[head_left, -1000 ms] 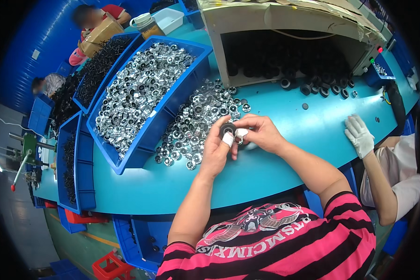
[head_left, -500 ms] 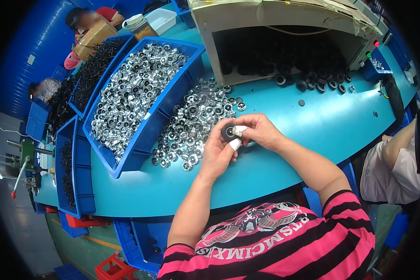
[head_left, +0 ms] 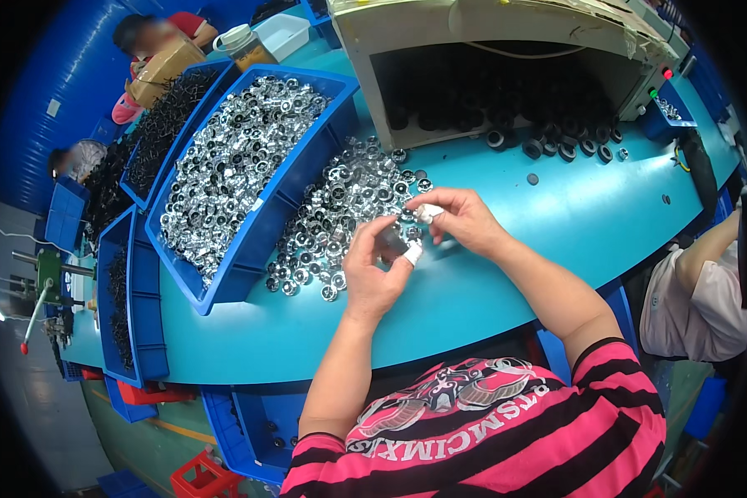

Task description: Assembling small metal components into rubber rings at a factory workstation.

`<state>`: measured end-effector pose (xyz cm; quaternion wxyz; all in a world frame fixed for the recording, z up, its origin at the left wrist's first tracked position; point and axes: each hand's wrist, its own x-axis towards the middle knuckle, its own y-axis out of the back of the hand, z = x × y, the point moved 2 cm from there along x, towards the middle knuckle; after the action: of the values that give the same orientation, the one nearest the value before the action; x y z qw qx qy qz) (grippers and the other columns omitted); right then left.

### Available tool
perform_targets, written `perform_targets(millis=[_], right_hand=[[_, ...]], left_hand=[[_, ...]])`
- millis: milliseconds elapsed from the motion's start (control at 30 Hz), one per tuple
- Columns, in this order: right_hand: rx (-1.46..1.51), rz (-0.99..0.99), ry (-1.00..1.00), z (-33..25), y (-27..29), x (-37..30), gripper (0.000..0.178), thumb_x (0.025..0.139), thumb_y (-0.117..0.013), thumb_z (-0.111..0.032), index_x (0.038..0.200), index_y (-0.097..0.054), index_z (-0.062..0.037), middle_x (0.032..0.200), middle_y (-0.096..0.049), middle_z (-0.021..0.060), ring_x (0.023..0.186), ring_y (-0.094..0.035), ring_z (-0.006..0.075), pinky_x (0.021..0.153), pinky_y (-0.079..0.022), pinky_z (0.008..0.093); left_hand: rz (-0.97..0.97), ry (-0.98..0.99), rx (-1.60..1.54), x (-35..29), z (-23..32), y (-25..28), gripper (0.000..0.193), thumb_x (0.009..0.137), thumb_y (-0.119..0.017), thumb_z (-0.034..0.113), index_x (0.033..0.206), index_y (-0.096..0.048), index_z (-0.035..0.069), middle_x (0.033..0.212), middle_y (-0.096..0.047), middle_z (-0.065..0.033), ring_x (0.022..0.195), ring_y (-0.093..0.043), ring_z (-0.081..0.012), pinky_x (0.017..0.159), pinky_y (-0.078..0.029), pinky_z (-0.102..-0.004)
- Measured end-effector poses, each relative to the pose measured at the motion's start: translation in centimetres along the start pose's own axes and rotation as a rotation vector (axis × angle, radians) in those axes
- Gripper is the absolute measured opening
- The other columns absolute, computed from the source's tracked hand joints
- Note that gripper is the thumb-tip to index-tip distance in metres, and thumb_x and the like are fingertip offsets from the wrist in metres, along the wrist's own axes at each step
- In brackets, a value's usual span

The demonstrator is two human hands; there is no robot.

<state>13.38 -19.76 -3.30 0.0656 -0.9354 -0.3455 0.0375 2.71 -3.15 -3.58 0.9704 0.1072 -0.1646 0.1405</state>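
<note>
My left hand (head_left: 372, 272) is curled, with a dark, motion-blurred small black wheel (head_left: 393, 241) between its thumb and fingers. White tape or a finger cover wraps the thumb tip. To its right, my right hand (head_left: 470, 222) hovers at the edge of a heap of shiny silver wheel hubs (head_left: 337, 195). Its thumb, covered in white, lies close to the bent index finger; whatever is between the tips is too small to make out. The hands are apart. A large blue bin (head_left: 261, 205), full of similar silver hubs, stands left of the heap.
A pale box-like machine (head_left: 373, 100) stands at the back, with several black rubber rings (head_left: 566, 153) in and before its opening. More blue bins (head_left: 145, 324) with black parts line the left. Co-workers sit at far left (head_left: 195, 26) and right (head_left: 695, 290).
My hands have moved apart: the right went up slightly from the black wheel, while the left shifted a little left and down with it. The wheel is now blurred.
</note>
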Motion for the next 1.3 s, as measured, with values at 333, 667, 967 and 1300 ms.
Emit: perform_targets(millis=[333,667,967,1300], right_hand=[[-0.106,0.099,0.011,0.3,1.0,0.4,0.022,0.094,-0.064,-0.002,0.112,-0.075,-0.0033,0.091,-0.066,-0.0003,0.068,-0.059,0.0069,0.063,-0.051,0.0236],[-1.087,0.848,0.325,-1.6,12.3,1.0,0.029,0.078,-0.079,-0.016,0.107,-0.075,-0.0122,0.094,-0.066,0.0064,0.09,-0.066,0.0262,0.082,-0.054,0.0405],[-1.428,0.855,0.18,-0.2,12.7,1.6,0.053,0.073,-0.086,-0.02,0.122,-0.069,-0.0134,0.111,-0.06,0.0057,0.106,-0.058,0.0289,0.09,-0.046,0.0429],[-0.733,0.405,0.56,-2.0,6.3,1.3,0.045,0.074,-0.083,-0.015,0.116,-0.069,-0.0066,0.105,-0.065,0.0061,0.085,-0.064,0.018,0.075,-0.055,0.0301]], left_hand=[[0.084,-0.03,0.255,0.1,0.9,0.0,0.049,0.072,-0.079,0.002,0.119,-0.068,0.003,0.097,-0.061,-0.0045,0.07,-0.056,-0.0104,0.058,-0.045,-0.0248],[0.299,0.03,0.547,-8.5,5.2,10.0,0.05,0.075,-0.078,0.0,0.123,-0.067,0.001,0.099,-0.06,-0.0075,0.082,-0.061,-0.018,0.07,-0.048,-0.0283],[0.43,0.455,1.065,-30.8,3.4,25.9,0.052,0.082,-0.074,0.0,0.132,-0.061,0.0,0.104,-0.056,-0.0133,0.086,-0.064,-0.029,0.076,-0.052,-0.0371],[0.045,0.187,0.499,-11.5,5.6,9.7,0.048,0.1,-0.058,0.015,0.144,-0.05,0.001,0.11,-0.063,-0.013,0.086,-0.065,-0.0215,0.076,-0.055,-0.0343]])
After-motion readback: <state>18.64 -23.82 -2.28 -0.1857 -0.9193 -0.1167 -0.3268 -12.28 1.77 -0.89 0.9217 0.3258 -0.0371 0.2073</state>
